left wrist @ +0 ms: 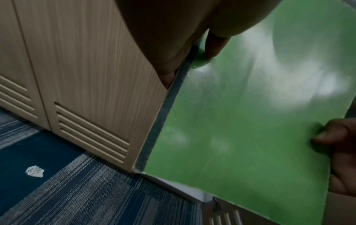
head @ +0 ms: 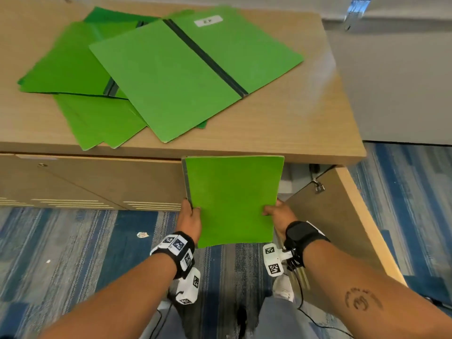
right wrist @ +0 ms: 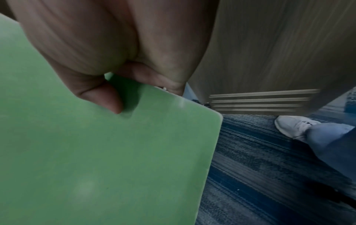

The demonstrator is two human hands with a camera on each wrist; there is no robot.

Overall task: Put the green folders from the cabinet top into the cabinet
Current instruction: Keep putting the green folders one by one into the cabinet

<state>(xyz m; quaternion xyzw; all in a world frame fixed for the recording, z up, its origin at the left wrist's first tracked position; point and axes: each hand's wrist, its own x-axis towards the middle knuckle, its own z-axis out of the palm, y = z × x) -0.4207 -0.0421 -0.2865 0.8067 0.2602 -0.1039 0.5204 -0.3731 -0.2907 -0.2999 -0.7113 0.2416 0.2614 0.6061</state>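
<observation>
Bright green folders (head: 168, 77) with dark grey spines, pale woodgrain cabinet (head: 293, 113), blue-and-grey striped carpet (head: 80, 243).

The head view looks steeply down from above and behind both hands, taking in the cabinet top (head: 281, 123), the held green folder (head: 232, 199) and the carpet (head: 73, 241) beneath the fingers. The left wrist view sits close under the left hand (left wrist: 163, 30), facing along its fingers at the folder's face and the closed cabinet door (left wrist: 86, 68) beside them. The right wrist view sits equally close behind the right hand (right wrist: 115, 45), facing past its thumb toward the open door (right wrist: 269, 53). All three share the folder.
</observation>
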